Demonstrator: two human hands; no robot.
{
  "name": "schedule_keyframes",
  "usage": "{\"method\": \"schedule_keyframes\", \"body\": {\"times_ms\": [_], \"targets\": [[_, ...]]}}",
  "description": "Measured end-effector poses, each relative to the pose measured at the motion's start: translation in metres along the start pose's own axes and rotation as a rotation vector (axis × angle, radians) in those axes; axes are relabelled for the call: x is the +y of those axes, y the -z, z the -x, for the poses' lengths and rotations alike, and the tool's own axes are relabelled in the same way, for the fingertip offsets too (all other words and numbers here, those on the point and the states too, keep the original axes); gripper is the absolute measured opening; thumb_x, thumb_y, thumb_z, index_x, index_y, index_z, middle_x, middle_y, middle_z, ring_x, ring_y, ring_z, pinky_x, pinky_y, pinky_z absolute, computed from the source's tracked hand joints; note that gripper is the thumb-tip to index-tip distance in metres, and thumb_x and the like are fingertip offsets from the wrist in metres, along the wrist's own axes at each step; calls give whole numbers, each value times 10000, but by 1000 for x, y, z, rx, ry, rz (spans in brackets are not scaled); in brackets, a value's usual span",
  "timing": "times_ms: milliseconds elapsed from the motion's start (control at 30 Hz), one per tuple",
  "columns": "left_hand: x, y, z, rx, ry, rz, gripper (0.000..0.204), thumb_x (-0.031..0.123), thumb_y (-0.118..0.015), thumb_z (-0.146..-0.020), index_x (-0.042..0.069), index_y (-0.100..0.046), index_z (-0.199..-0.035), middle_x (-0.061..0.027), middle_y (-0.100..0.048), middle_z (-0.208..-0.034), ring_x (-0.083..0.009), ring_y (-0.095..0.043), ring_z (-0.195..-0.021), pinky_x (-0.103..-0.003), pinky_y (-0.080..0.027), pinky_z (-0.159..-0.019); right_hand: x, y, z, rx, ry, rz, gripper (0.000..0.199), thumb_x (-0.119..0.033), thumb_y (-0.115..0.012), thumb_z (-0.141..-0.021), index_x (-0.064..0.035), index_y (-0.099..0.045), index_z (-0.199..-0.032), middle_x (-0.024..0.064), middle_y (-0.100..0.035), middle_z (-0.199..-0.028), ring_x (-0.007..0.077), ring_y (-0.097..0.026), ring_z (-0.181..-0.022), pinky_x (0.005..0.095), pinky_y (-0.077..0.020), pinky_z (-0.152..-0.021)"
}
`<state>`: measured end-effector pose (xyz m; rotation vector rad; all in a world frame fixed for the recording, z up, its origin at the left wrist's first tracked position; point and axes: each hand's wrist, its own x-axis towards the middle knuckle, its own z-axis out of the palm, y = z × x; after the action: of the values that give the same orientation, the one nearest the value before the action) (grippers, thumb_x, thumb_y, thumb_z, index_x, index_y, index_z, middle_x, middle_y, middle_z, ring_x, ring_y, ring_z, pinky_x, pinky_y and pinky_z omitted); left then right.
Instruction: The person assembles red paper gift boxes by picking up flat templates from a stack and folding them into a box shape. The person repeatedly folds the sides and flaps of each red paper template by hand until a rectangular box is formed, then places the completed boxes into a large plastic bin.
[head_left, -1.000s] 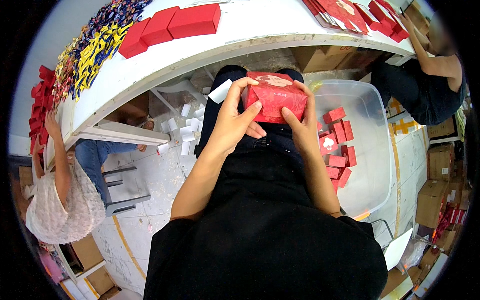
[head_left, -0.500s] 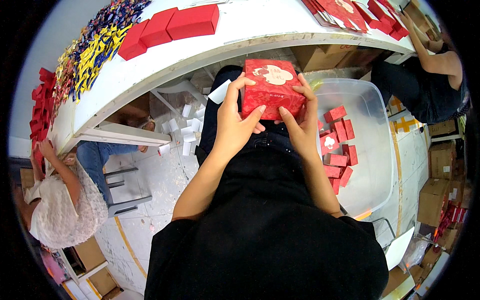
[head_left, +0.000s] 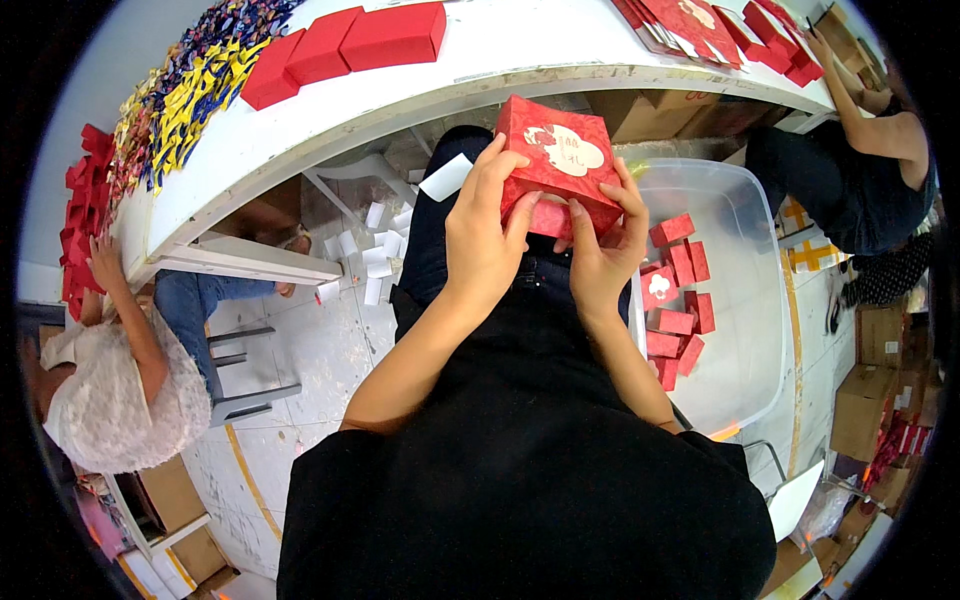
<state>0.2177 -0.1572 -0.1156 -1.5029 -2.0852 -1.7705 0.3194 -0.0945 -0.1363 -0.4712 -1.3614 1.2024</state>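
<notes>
A red gift box (head_left: 565,145) with a cream cloud-shaped label is held between both my hands above my lap. My left hand (head_left: 485,225) grips its left side, with fingers at the upper edge and the thumb on the near side. My right hand (head_left: 608,250) is closed on the lower right corner, its thumb beside the left one. Between the two thumbs a lighter pinkish patch (head_left: 553,217) shows on the near side; whether it is an opening or a bent panel I cannot tell.
To the right stands a clear plastic bin (head_left: 745,330) with several small red boxes (head_left: 670,320). The white table (head_left: 520,50) ahead bears red boxes (head_left: 395,35), flat red sheets (head_left: 690,25) and yellow-blue ribbons (head_left: 205,95). White paper pieces (head_left: 375,255) litter the floor. People sit at left (head_left: 130,400) and right (head_left: 850,180).
The box has turned and tilted in my hands, so its near side shows less and a pinkish patch appears between the thumbs. The person at left has moved an arm upward.
</notes>
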Motion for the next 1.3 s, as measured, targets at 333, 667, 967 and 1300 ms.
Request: {"method": "schedule_keyframes", "body": {"times_ms": [333,667,967,1300], "targets": [[15,9,-2,-69,263,208,352,-64,-586,-773,64,-493,-1087,-158,-480,-1249,-154,-622,-581,-229,-480,-377,-6,5,-2,-53,-104,67,291,88,-544,-795,-7,-472,-1060,184,-344,-1348,165,-585,-900,180,-493,-435],[17,10,-7,-90,320,310,381,-73,-545,-773,64,-497,-1125,-190,-457,-1246,-255,-615,-912,-276,-551,-525,-7,6,-7,-58,-141,-34,326,100,-514,-793,-9,-481,-1098,156,-309,-1348,167,-561,-923,195,-524,-495],[11,16,-10,-64,274,292,385,-88,-540,-781,75,-461,-1121,-118,-490,-1189,-144,-611,-567,-213,-496,-408,-11,5,-8,-178,-102,-69,346,42,-541,-795,-17,-489,-1132,150,-306,-1325,203,-513,-1066,222,-563,-584],[11,9,-7,41,146,119,360,-92,-567,-761,61,-511,-1081,-124,-498,-1193,-142,-621,-616,-220,-499,-406,0,-3,-7,-33,-111,-4,228,27,-562,-812,-22,-533,-1033,143,-361,-1270,134,-570,-834,172,-469,-424]]}}
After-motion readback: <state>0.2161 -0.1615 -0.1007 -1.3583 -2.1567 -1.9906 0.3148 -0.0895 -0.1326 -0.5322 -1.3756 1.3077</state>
